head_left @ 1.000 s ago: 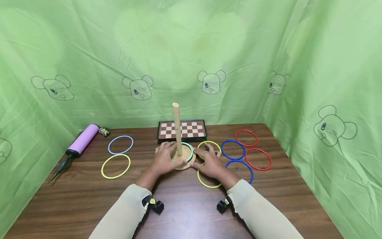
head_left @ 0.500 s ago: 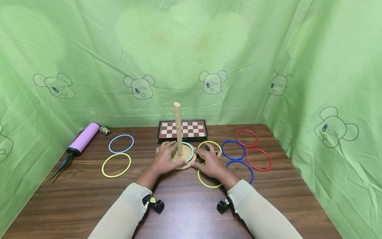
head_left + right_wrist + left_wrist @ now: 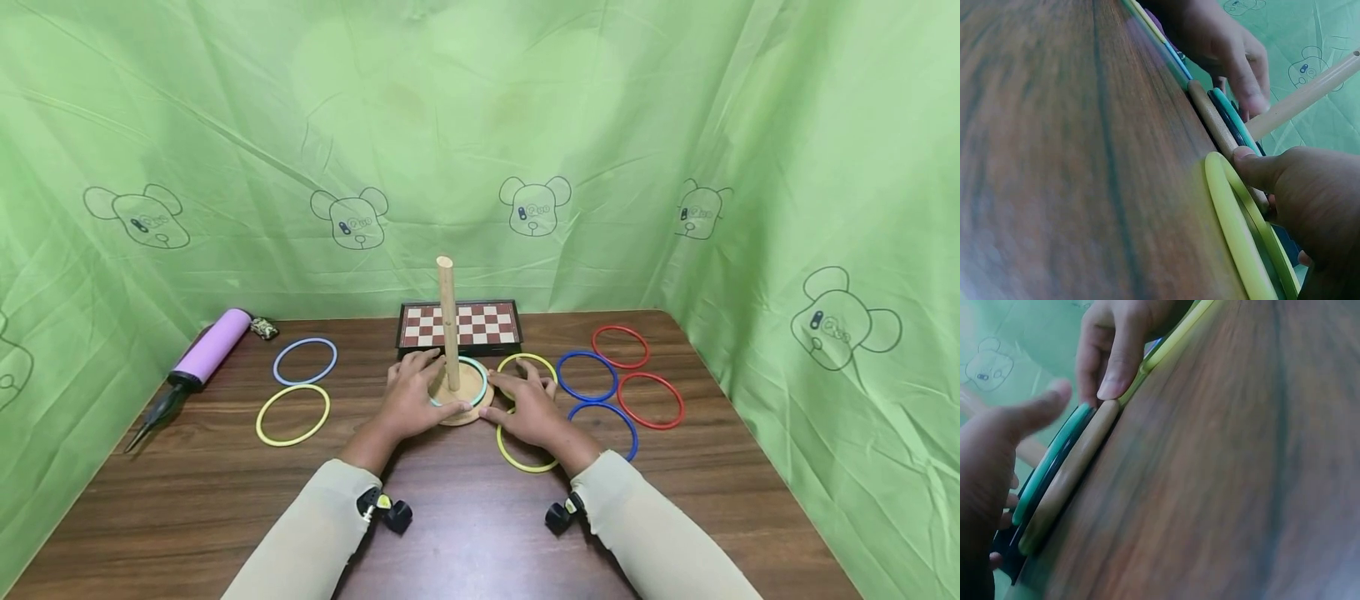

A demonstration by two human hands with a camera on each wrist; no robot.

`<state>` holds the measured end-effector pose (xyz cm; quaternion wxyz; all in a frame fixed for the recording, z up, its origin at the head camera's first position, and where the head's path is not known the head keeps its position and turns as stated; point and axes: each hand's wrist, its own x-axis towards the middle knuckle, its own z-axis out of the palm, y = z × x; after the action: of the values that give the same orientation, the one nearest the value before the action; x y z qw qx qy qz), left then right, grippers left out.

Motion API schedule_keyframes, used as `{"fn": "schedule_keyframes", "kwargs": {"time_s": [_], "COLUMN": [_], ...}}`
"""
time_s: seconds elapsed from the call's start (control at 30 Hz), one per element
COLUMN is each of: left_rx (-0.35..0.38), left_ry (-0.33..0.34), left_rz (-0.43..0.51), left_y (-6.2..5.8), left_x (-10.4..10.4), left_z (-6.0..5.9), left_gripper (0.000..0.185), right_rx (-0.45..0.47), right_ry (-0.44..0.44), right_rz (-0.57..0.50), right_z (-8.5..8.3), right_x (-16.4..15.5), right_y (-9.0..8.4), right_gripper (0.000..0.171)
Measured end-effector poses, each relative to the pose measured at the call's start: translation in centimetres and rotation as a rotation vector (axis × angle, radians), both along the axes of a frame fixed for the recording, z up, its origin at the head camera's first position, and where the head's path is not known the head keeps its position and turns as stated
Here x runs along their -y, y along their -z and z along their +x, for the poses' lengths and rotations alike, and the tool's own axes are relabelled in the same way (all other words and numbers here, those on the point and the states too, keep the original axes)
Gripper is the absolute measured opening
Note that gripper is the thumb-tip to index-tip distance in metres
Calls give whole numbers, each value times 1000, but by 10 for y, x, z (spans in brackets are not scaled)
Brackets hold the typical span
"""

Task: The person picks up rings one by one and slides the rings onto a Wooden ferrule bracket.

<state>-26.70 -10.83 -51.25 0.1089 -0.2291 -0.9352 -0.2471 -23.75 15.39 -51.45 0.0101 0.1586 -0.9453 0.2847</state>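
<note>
Teal ring (image 3: 1054,459), lower centre: dark ring (image 3: 1227,119) beneath shows less inside its right edge than a second ago. Left hand (image 3: 409,398), lower centre: fingertips sit slightly higher in frame.

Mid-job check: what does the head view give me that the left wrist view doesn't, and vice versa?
Only the head view: the purple cylindrical pump with black nozzle, the pale-blue thin ring and two thin red rings.

Only the left wrist view: an edge-on look at a dark band between the turquoise ring and the round wooden base, plus an apparent gap between the left thumb and that ring.

Both: ring and base, left hand, right hand and brown wood-grain tabletop.
</note>
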Motion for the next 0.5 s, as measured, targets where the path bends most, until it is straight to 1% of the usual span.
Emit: {"fn": "schedule_keyframes", "kwargs": {"time_s": [0.13, 0.2, 0.4, 0.5], "left_rx": [-106, -143, -197, -221], "left_ry": [11, 9, -19, -34], "left_rz": [-29, -26, -30, -10], "left_y": [-1, -1, -1, -2], "left_x": [13, 21, 45, 59], "left_z": [-2, -3, -4, -4], "left_gripper": [94, 89, 80, 75], "right_rx": [0, 0, 3, 5], "right_ry": [-3, -3, -3, -1], "right_rz": [-7, -9, -8, -10], "right_z": [0, 1, 1, 1], "right_x": [0, 0, 0, 0], "right_y": [0, 0, 0, -1], "right_gripper": [65, 64, 63, 64]}}
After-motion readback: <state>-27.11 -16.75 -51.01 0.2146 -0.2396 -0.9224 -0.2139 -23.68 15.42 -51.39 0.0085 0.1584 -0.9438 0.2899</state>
